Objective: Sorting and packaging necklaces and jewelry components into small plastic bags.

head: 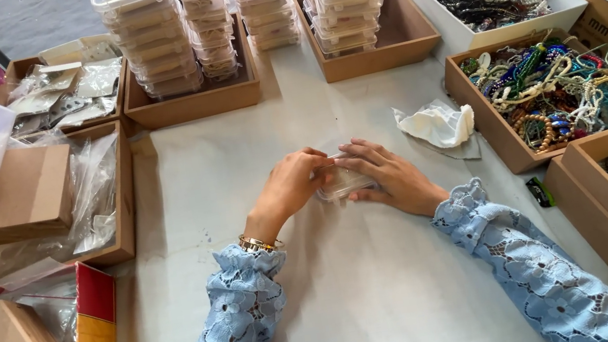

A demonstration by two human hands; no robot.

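Both hands, left hand (292, 185) and right hand (390, 175), grasp a small clear plastic box (344, 182) at mid-counter (372, 290). Uneven finger pressure could probably pop it open or let it slip.

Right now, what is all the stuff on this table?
Small clear box: one, see-through, table middle, held by both hands.
Stacked clear boxes: many, in two brown trays at the back.
Bead strings: many, mixed colours, in boxes on the right.
White cloth: one, crumpled, right of the hands.
Plastic bags: many, clear, left trays.
Brown boxes: two, left.
Left hand: on the small box, gold bracelet.
Right hand: on the small box.
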